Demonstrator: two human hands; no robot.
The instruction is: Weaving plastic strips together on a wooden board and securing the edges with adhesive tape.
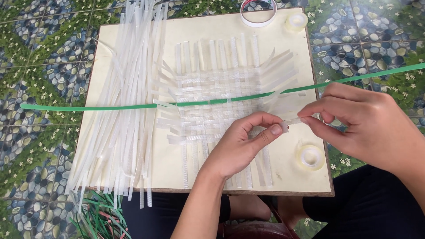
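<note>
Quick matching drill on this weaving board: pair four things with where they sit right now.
1. green strip
2. loose white strips
3. tape roll with red-edged rim
4. clear tape roll

a. top edge of the board
b. piled on the board's left side
c. board's right side, below the right hand
d. lying across the woven mat

Pairs: 1-d, 2-b, 3-a, 4-c
</note>
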